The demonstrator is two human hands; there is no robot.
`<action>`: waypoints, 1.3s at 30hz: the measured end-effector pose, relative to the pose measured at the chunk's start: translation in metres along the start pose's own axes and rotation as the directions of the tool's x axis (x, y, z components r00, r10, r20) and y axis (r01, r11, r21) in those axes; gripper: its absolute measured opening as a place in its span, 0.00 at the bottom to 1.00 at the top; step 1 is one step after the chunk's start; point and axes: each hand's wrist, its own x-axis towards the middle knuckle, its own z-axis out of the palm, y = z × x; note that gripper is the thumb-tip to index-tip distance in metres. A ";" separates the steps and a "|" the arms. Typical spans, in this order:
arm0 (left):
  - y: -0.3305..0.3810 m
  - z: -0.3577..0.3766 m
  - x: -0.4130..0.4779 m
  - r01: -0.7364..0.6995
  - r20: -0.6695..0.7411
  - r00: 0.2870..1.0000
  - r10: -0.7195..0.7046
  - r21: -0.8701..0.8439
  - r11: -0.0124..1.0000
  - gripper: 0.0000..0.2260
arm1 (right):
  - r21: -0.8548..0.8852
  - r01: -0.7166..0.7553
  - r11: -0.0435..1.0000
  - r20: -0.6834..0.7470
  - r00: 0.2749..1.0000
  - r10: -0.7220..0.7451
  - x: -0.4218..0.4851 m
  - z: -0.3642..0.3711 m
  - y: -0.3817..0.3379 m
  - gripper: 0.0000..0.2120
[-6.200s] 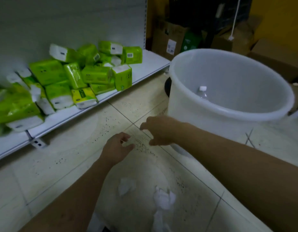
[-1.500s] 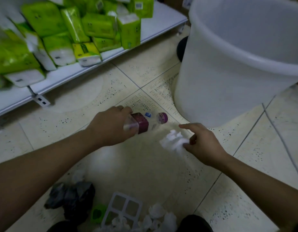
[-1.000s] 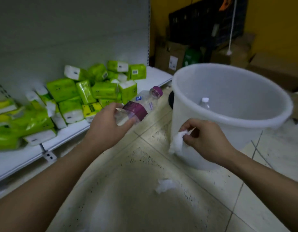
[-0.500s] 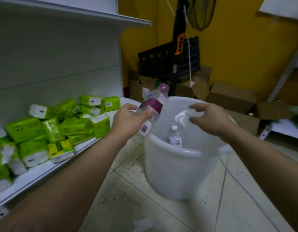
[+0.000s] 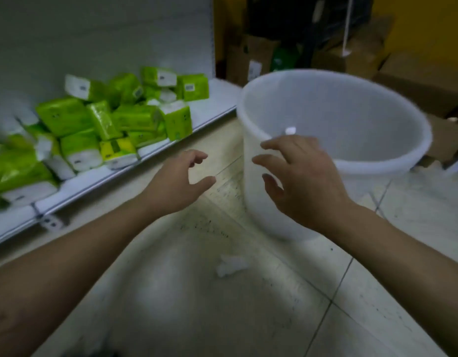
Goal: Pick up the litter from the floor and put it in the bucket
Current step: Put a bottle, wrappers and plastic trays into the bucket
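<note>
Here both hands, left hand (image 5: pixel 176 186) and right hand (image 5: pixel 302 184), hang loose-fingered and empty before the bucket (image 5: pixel 251 173); crumpled tissue (image 5: pixel 230 265) lies on the floor (image 5: pixel 248 318) near green packs (image 5: pixel 135 117).

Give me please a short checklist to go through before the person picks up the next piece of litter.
1. The left hand is empty: ok.
2. The right hand is empty: ok.
3. A tissue lies free to pick: ok.
4. The bucket stands upright, close by: ok.
5. The bucket has room, only a bottle top shows inside: ok.
6. Other litter nearby: cannot tell.
</note>
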 end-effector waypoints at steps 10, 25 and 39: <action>-0.116 0.023 -0.138 0.219 0.421 0.832 -0.362 0.349 0.911 0.27 | 0.231 -0.169 0.958 0.694 0.719 -0.041 -0.063 0.170 -0.055 0.31; -0.181 0.021 -0.256 0.312 0.484 0.695 -0.531 0.463 0.830 0.34 | 0.393 -0.095 0.915 0.751 0.607 -0.260 -0.077 0.251 -0.123 0.12; -0.192 0.031 -0.289 0.334 0.496 0.698 -0.516 0.412 0.848 0.18 | 0.641 -0.056 0.766 0.584 0.683 -0.439 -0.044 0.225 -0.189 0.08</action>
